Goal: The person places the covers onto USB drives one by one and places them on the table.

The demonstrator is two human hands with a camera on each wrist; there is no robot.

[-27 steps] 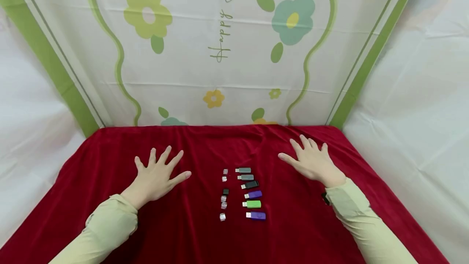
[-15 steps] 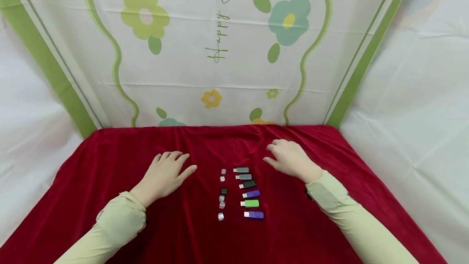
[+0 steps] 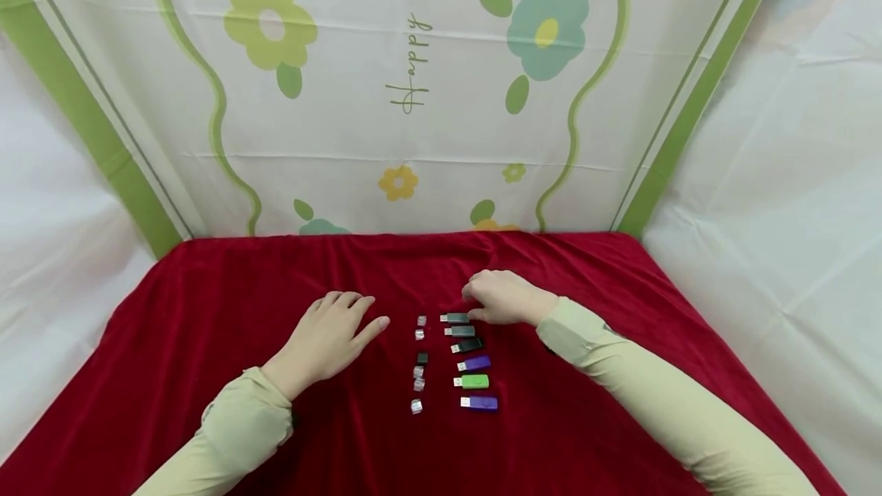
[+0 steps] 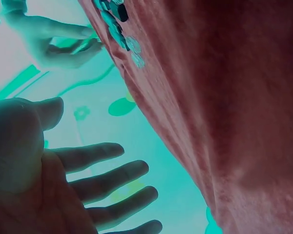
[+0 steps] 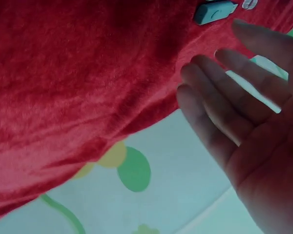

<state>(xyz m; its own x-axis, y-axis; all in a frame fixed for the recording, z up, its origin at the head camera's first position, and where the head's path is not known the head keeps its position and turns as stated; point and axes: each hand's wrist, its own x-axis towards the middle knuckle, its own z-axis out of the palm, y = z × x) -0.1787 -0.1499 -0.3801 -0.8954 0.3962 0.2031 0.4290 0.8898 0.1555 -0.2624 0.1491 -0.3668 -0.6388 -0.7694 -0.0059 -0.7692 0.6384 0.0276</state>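
Observation:
A column of USB sticks lies on red cloth: a far grey stick (image 3: 455,318), a second grey stick (image 3: 458,332), a black stick (image 3: 469,346), a purple stick (image 3: 475,363), a green stick (image 3: 472,382) and a near purple stick (image 3: 481,403). Left of them runs a column of small caps, mostly clear, like the far clear cap (image 3: 422,321), plus a black cap (image 3: 423,359). My right hand (image 3: 507,298) hovers by the far grey stick, fingers bent loosely, holding nothing; its wrist view shows a gap. My left hand (image 3: 329,341), fingers spread, is left of the caps, holding nothing.
The red velvet cloth (image 3: 331,442) has soft folds and covers the table. Behind its far edge stands a white curtain (image 3: 344,128) printed with flowers. White side sheets (image 3: 792,213) flank the table.
My right hand has come leftward and a little nearer, to the far grey stick, its fingers now more bent. My left hand has drifted right toward the caps. Sticks and caps keep their places.

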